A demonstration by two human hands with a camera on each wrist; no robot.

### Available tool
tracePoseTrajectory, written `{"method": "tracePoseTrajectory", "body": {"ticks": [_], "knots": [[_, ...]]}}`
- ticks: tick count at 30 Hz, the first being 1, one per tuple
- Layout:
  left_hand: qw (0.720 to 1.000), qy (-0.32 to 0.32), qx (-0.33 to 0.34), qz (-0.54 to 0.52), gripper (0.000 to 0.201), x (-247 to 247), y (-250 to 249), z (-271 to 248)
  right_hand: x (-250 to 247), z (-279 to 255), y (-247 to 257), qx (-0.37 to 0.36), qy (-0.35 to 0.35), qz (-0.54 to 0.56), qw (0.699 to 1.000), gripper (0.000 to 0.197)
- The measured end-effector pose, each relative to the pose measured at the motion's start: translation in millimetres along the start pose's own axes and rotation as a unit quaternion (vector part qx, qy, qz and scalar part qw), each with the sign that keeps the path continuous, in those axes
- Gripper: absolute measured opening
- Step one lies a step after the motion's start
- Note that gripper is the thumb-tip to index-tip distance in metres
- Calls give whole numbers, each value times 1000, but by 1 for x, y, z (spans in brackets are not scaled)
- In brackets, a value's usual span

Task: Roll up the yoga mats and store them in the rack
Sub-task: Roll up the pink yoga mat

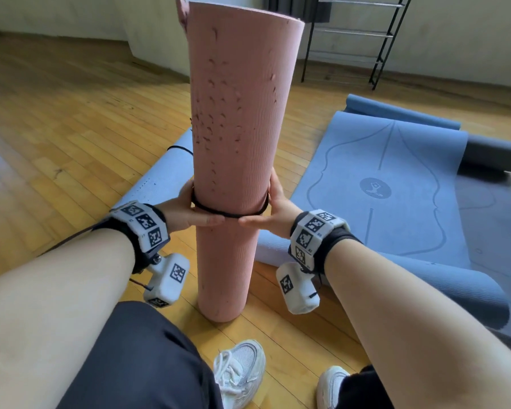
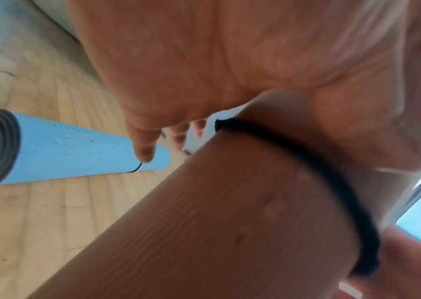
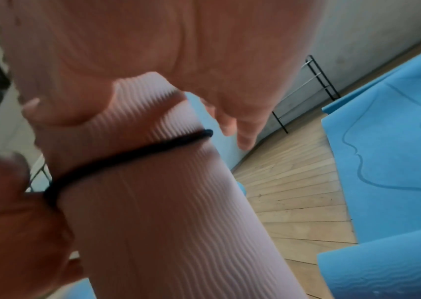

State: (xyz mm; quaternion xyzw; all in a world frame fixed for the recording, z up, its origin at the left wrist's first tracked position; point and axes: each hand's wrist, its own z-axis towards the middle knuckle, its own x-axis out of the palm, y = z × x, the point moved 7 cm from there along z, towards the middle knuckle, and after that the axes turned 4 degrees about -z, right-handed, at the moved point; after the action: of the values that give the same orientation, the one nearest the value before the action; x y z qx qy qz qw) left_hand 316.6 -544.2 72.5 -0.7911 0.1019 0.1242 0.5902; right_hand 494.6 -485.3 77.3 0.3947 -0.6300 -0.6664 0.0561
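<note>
A rolled pink yoga mat (image 1: pixel 236 128) (image 2: pixel 230 222) (image 3: pixel 166 222) stands upright on the wooden floor in front of me. A black elastic band (image 1: pixel 230 214) (image 2: pixel 319 176) (image 3: pixel 127 153) circles it below the middle. My left hand (image 1: pixel 186 208) (image 2: pixel 204 70) cups the roll's left side at the band, its thumb across the front just under it. My right hand (image 1: pixel 273 208) (image 3: pixel 204 50) mirrors it on the right side, and the two thumb tips nearly meet. The fingers of both hands reach behind the roll, hidden in the head view.
A black metal rack (image 1: pixel 357 39) (image 3: pixel 306 91) stands at the far wall. A banded light blue rolled mat (image 1: pixel 163 175) (image 2: pixel 76 149) lies behind the pink one. A blue mat (image 1: pixel 396 187) (image 3: pixel 383 161) lies partly unrolled at right, over a dark grey one (image 1: pixel 496 160). My shoes (image 1: pixel 239 370) are below.
</note>
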Motion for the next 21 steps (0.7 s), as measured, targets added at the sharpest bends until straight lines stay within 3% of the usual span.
{"method": "tracePoseTrajectory", "body": {"ticks": [2, 4, 6, 9, 12, 17, 21], "knots": [[996, -27, 31, -80, 141, -12, -9, 1, -7, 5, 4, 13, -16, 46, 999, 128], [988, -43, 66, -133, 141, -19, -19, 0, -8, 9, 9, 8, -29, 72, 997, 126], [994, -20, 75, -81, 134, -12, -21, -2, 2, 11, 9, -3, -10, 43, 999, 132], [998, 13, 20, 58, 130, 2, -6, -3, 14, 9, 0, 4, -7, 12, 1000, 124], [994, 1, -21, 108, 121, 0, 7, -1, 21, 11, -9, 22, -1, 6, 1000, 127], [995, -39, -30, 92, 115, -10, 15, 7, 25, 19, -14, 68, 12, 2, 998, 135], [992, -96, -81, 28, 127, -18, 29, 17, 29, 32, -25, 100, 0, -9, 995, 137]]}}
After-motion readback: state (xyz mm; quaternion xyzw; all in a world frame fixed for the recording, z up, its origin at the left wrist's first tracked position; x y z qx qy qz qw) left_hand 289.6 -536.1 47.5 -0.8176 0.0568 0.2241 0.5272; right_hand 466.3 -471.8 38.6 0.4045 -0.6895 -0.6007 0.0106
